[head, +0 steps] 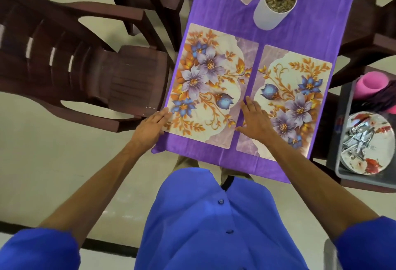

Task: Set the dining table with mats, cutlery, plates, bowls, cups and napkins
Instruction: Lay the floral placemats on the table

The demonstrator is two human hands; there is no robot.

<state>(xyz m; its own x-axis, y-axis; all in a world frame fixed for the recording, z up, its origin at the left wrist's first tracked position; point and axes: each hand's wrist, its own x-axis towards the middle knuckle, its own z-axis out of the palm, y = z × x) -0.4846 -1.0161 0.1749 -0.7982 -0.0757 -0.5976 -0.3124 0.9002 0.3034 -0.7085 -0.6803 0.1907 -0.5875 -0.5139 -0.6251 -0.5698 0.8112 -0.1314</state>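
Squaring the left mat (205, 89), I kept my left hand (150, 128) flat at its seven o'clock corner, right hand (255, 119) flat at four, both fingers straight, pressing evenly

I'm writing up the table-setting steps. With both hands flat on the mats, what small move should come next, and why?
Probably reach the right hand to the plate of cutlery in the tray: both near mats, left and right, lie flat and bare.
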